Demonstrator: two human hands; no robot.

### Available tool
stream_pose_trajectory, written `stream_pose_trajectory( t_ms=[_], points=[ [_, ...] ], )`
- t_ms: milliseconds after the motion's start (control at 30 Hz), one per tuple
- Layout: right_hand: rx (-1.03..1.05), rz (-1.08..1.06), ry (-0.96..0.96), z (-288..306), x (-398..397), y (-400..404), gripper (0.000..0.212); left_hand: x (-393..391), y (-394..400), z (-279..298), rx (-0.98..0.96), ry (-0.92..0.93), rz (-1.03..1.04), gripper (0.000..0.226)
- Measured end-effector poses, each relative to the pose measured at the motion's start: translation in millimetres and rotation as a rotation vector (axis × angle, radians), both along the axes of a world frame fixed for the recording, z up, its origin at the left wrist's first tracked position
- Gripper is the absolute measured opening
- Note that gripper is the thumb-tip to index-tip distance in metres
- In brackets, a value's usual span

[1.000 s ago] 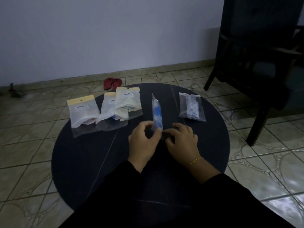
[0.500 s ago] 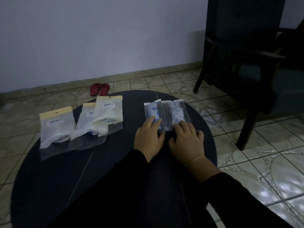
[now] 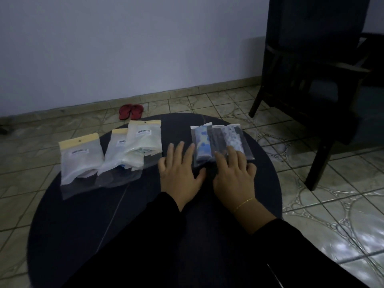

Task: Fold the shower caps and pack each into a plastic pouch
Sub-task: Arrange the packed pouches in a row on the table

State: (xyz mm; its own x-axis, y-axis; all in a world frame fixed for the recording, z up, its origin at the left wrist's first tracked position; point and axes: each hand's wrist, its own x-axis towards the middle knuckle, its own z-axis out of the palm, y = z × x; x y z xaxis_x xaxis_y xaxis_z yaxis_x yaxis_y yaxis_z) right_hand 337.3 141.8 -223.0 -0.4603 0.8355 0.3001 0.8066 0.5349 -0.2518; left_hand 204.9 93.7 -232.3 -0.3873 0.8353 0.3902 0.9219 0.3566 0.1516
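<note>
Two clear pouches lie side by side at the far right of the round dark table [image 3: 83,215]: one with a blue-patterned cap [image 3: 202,145], one with a white-patterned cap [image 3: 233,138]. My right hand [image 3: 233,175] lies flat with straight fingers on the near end of the white-patterned pouch. My left hand [image 3: 179,167] is spread flat on the table just left of the blue pouch, its fingers at the pouch's edge. Three pouches with yellow header cards lie at the far left: one apart [image 3: 80,157], two overlapping [image 3: 118,150] [image 3: 144,138].
A dark wooden armchair [image 3: 315,80] stands close to the table's right side. Red slippers [image 3: 131,111] lie on the tiled floor by the wall beyond the table. My dark sleeves cover the near part of the table.
The blue pouch, held upright between both hands a second ago, now lies flat beside the white-patterned one. My left hand has slid off it to the left and spread open.
</note>
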Motion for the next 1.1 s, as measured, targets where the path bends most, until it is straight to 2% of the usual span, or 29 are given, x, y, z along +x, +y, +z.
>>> stream_pose_trajectory(
  t_ms=[67,167,333,400,500,633,700,767,833,900,1000,1100],
  points=[
    [-0.003,0.052,-0.020,3,-8,-15,0.055,-9,-19,-1,0.011,-0.031,0.155,0.072],
    [-0.102,0.207,-0.003,3,-19,-40,0.054,-21,-42,-2,-0.111,-0.115,0.277,0.072],
    [-0.235,0.282,0.050,0,-19,-64,0.049,-23,-77,-5,-0.185,-0.056,0.194,0.064],
    [-0.249,0.266,0.079,1,-15,-65,0.051,-18,-95,-6,-0.108,0.002,0.100,0.062],
    [-0.280,0.275,0.109,1,-11,-66,0.053,-10,-119,-6,0.044,0.017,-0.126,0.041],
    [-0.260,0.302,0.115,-1,-6,-67,0.050,-7,-142,-3,0.252,-0.175,-0.397,0.025],
    [-0.245,0.311,0.088,-1,-5,-67,0.048,-11,-149,-1,0.384,-0.293,-0.345,0.030],
    [-0.241,0.310,0.048,-1,-5,-67,0.046,-25,-153,0,0.462,-0.322,-0.186,0.034],
    [-0.240,0.300,0.030,-1,-6,-67,0.044,-45,-152,2,0.422,-0.327,-0.008,0.035],
    [-0.246,0.279,0.041,-1,-8,-65,0.043,-58,-147,2,0.269,-0.360,0.070,0.038],
    [-0.276,0.236,0.041,0,-12,-62,0.042,-62,-135,0,0.075,-0.369,0.014,0.045],
    [-0.346,0.212,0.073,2,-15,-57,0.037,-63,-128,-1,0.042,-0.388,-0.006,0.036]
  ],
)
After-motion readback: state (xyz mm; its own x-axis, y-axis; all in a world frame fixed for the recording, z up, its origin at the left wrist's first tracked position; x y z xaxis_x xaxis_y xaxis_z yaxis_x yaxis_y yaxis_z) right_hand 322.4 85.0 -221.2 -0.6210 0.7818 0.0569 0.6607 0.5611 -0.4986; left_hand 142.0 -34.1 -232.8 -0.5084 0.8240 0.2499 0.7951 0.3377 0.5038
